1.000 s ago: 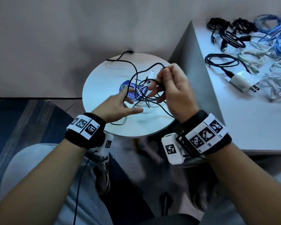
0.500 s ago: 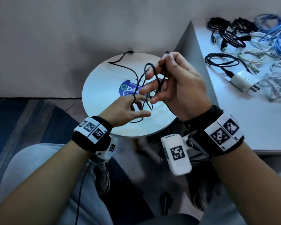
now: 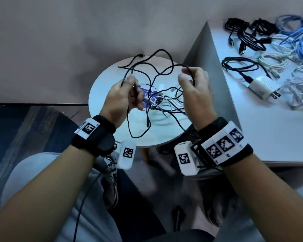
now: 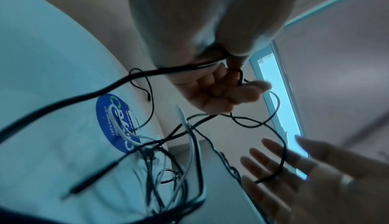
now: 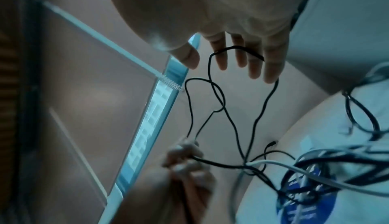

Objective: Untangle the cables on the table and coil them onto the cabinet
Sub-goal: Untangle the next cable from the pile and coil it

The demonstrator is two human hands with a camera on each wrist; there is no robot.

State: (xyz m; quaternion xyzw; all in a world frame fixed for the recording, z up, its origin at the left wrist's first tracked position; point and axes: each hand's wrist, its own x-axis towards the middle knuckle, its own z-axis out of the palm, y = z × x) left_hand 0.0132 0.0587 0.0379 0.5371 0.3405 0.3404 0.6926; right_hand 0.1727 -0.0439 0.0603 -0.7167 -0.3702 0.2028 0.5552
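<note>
Now the hands have drawn apart: left hand (image 3: 124, 95) grips the black cable (image 3: 162, 66), right hand (image 3: 193, 88), fingers straight, hooks its loop above the round worktop (image 3: 101, 88), loosening the tangle.

Left hand (image 3: 122, 95) motion-blurred in head view; fingers (image 4: 223, 92) curled round black cable (image 3: 162, 67), exact strand unclear. Right hand (image 3: 196, 91) hiding part of cable tangle (image 3: 164, 103) on tabletop (image 3: 101, 95). Right fingers (image 5: 254, 61) straight in wrist view; contact with cable uncertain. Blue sticker (image 4: 115, 121) print blurred. Coils on cabinet (image 3: 269, 137) cut off at right edge.
</note>
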